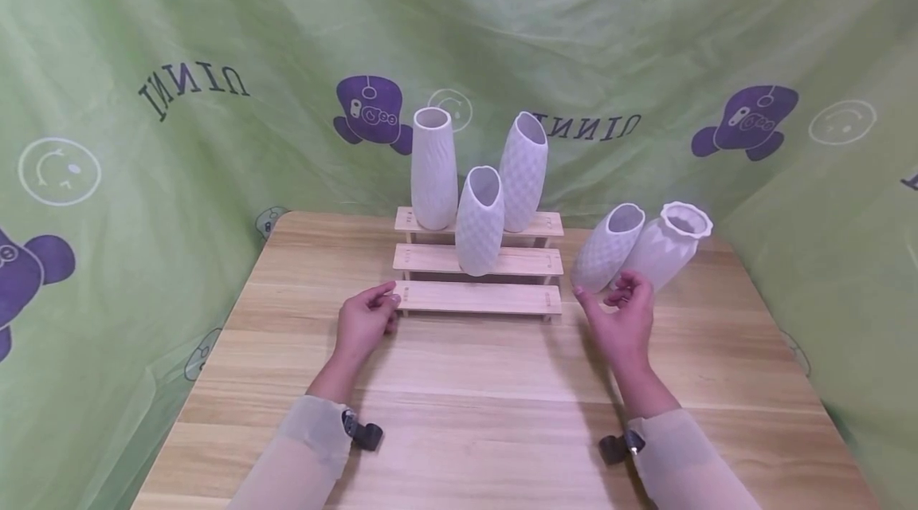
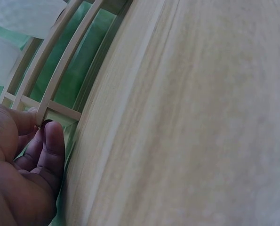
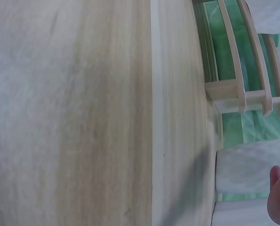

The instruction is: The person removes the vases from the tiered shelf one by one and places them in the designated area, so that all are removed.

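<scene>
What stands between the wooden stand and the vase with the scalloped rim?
In the head view, a textured white vase stands between the wooden stand and the scalloped-rim vase.

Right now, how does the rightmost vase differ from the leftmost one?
The rightmost vase has a scalloped rim; the leftmost vase has a plain round one. The rightmost vase stands on the table, the leftmost vase on the top tier of the wooden stand. Both are white.
</scene>
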